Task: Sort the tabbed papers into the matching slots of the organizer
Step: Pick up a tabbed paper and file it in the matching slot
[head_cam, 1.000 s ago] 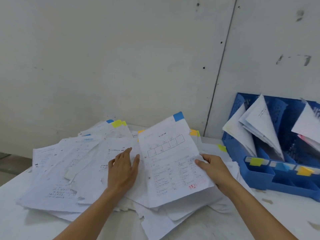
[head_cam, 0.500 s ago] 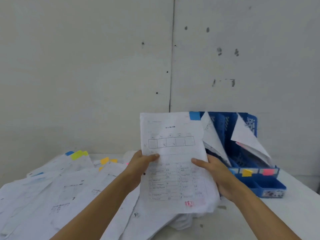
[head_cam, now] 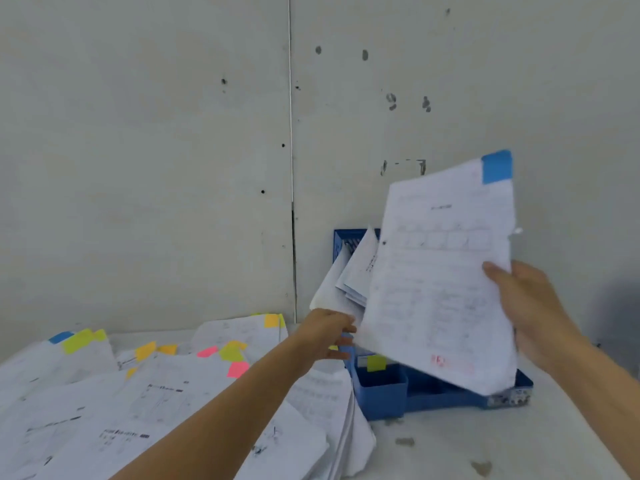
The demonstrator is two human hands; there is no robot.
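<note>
Across the organizer [head_cam: 381, 396], blue-tabbed sheet [head_cam: 440, 289], loose paper pile [head_cam: 166, 403] beside

The table [head_cam: 450, 445] is plain white and pretty scuffed, with a couple of dark grey smudges [head_cam: 404, 441] on the bare bit at the front right. The left half is buried under a messy pile of printed papers [head_cam: 156, 403], sheets overlapping every which way. Yellow tabs [head_cam: 78, 341], orange tabs [head_cam: 145, 350], pink tabs [head_cam: 237, 369] and one blue tab [head_cam: 60, 337] stick out near the far edge. Just right of the pile sits a blue plastic organizer [head_cam: 381, 393], and the pile's edge looks like it's touching it.
</note>
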